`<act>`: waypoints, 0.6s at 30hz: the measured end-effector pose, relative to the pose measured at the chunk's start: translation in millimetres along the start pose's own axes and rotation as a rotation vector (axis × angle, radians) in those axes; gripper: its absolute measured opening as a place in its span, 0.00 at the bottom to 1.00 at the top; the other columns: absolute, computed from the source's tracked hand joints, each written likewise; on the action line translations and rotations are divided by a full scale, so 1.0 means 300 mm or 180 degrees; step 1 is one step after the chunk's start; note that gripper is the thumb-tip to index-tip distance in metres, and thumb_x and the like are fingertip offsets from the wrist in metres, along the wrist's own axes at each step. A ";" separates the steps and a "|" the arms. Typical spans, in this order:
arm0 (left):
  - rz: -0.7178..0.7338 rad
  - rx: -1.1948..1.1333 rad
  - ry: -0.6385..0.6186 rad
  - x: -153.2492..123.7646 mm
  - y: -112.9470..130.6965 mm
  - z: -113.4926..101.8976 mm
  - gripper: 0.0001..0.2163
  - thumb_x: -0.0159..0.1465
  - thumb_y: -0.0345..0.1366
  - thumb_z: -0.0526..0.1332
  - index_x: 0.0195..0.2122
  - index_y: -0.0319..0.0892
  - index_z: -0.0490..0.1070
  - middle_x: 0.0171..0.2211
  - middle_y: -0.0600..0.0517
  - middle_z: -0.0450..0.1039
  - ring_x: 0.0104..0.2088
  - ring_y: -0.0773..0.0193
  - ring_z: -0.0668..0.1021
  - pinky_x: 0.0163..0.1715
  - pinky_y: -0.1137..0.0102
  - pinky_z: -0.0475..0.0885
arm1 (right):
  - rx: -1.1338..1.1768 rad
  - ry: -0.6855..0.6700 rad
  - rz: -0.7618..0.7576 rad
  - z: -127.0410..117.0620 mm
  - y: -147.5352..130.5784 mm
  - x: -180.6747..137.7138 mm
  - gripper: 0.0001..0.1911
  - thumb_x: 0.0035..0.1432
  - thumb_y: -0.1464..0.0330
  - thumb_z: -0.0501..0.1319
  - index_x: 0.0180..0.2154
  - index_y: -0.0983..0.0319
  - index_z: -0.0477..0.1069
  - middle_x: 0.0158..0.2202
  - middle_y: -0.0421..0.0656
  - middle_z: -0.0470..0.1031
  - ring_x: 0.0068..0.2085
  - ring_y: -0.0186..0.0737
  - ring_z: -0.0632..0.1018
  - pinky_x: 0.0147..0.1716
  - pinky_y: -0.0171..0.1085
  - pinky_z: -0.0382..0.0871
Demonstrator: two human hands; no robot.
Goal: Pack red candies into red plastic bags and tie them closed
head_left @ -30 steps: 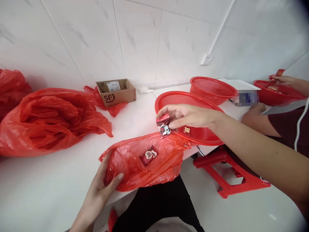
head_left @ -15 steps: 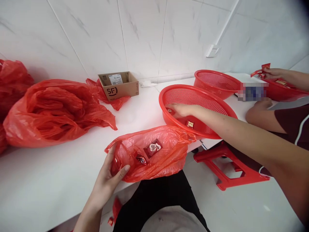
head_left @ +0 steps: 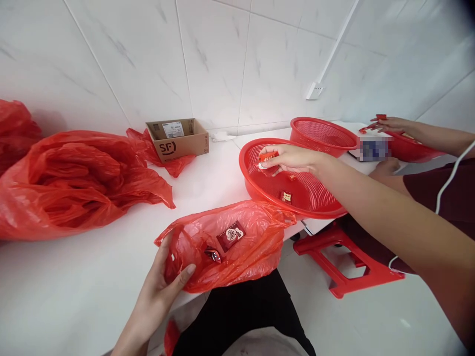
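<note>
My left hand point(head_left: 166, 274) grips the left end of a red plastic bag point(head_left: 256, 257) lying open at the table's front edge. Inside the bag rest a dark red printed packet point(head_left: 231, 236) and a shiny dark wrapped piece point(head_left: 213, 254). Above the near red basket point(head_left: 289, 214), my right hand point(head_left: 287, 159) pinches a small red packet point(head_left: 267, 157) between thumb and fingers. A small gold-and-red packet point(head_left: 285, 197) and a tiny red one point(head_left: 292, 177) lie in that basket.
Left of me is a heap of red plastic bags point(head_left: 81, 183). A cardboard box point(head_left: 181, 141) stands by the wall. Another red basket point(head_left: 322, 132) is behind the near one. At right, another person's hand point(head_left: 393, 124) holds a red packet over a further basket. A red stool point(head_left: 345, 287) is below.
My right hand has risen from inside the basket with a small red packet in its fingers. My left hand keeps its grip on the bag. The camera view has shifted slightly.
</note>
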State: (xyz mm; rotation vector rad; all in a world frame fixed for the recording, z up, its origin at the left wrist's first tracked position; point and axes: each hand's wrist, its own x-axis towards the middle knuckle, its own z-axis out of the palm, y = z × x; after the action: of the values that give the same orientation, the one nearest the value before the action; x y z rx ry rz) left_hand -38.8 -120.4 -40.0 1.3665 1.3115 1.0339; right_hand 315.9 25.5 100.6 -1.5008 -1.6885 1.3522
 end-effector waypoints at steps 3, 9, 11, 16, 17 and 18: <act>0.0021 0.0067 0.0039 0.004 -0.014 -0.004 0.37 0.60 0.46 0.64 0.68 0.55 0.49 0.70 0.51 0.48 0.69 0.51 0.51 0.66 0.59 0.49 | 0.0382 -0.0209 -0.0221 0.067 -0.070 -0.100 0.16 0.53 0.69 0.67 0.44 0.60 0.68 0.39 0.44 0.77 0.40 0.37 0.78 0.37 0.34 0.74; 0.0093 0.0050 -0.0031 0.006 -0.010 -0.004 0.37 0.61 0.44 0.64 0.68 0.53 0.47 0.70 0.51 0.47 0.69 0.55 0.51 0.66 0.60 0.48 | -0.0108 -0.0856 -0.0132 0.275 -0.129 -0.202 0.13 0.58 0.67 0.63 0.46 0.58 0.69 0.44 0.42 0.77 0.44 0.38 0.78 0.44 0.36 0.73; 0.0098 0.0000 -0.0042 0.003 -0.003 -0.002 0.38 0.61 0.44 0.64 0.69 0.54 0.46 0.70 0.51 0.46 0.69 0.55 0.51 0.66 0.60 0.50 | -0.0333 -0.0875 -0.0191 0.309 -0.119 -0.201 0.13 0.58 0.65 0.62 0.46 0.56 0.70 0.47 0.41 0.76 0.47 0.39 0.77 0.48 0.37 0.72; 0.0137 -0.0019 -0.0027 -0.002 -0.001 -0.001 0.38 0.61 0.43 0.64 0.69 0.54 0.46 0.70 0.51 0.46 0.68 0.55 0.52 0.65 0.61 0.51 | -0.0164 -0.0819 -0.0078 0.326 -0.087 -0.185 0.20 0.57 0.61 0.64 0.51 0.54 0.69 0.50 0.40 0.74 0.51 0.43 0.76 0.49 0.39 0.72; 0.0155 -0.0022 -0.0032 -0.001 -0.003 -0.002 0.37 0.61 0.43 0.64 0.69 0.54 0.46 0.70 0.51 0.47 0.68 0.55 0.52 0.66 0.61 0.51 | -0.0077 -0.0859 -0.0049 0.326 -0.086 -0.187 0.20 0.57 0.61 0.64 0.51 0.54 0.69 0.50 0.41 0.74 0.50 0.43 0.77 0.49 0.39 0.72; 0.0173 -0.0029 -0.0041 0.000 -0.006 -0.003 0.37 0.61 0.43 0.64 0.69 0.54 0.46 0.70 0.51 0.47 0.68 0.55 0.53 0.66 0.61 0.50 | -0.0012 -0.0901 -0.0060 0.327 -0.088 -0.191 0.20 0.57 0.60 0.64 0.51 0.55 0.69 0.50 0.41 0.74 0.50 0.43 0.77 0.49 0.39 0.72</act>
State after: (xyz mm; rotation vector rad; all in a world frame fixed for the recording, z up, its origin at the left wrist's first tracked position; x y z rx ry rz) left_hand -40.0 -120.5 -41.6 1.4066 1.2646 1.0648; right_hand 235.1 -58.6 100.4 -1.3408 -1.8689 1.6135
